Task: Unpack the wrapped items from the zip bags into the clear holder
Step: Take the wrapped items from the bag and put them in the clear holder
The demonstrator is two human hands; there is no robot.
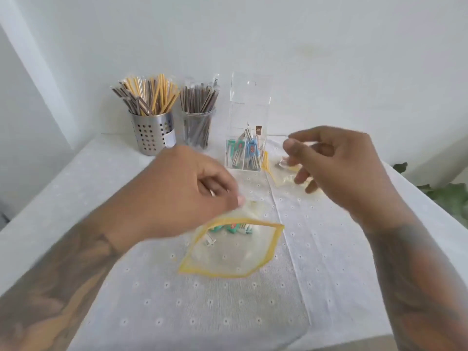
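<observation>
Left hand (192, 191): curled fingers pinch the far edge of the near zip bag (233, 252), lifting it so the yellow-rimmed mouth gapes toward the viewer; the grip looks light, though blur hides the fingertips
Right hand (336, 168): hangs over the second zip bag (291, 173), thumb and forefinger drawn together on what seems a thin clear film; whether it truly holds that film I cannot tell
Near bag contents: a few teal wrapped items (231, 229) bunched at the far end inside, just under the left hand
Clear holder (249, 122): stands upright at the far middle of the table (76, 173), just beyond both bags; several wrapped items (244, 153) already stand in its lower part, with room above
Step in hand, as I judge it: emptying the near bag; some pieces remain, so the task looks partly done
How to do it well: keep the left pinch high so the mouth stays wide; bring the right hand into the opening from the near side; gather the packets as a bundle, not singly; carry them over the holder's open top and lower them end-first
Risk: the light holder may tip if knocked
Far left: a metal cup (152, 133) and a clear cup (197, 127) of wrapped straws
</observation>
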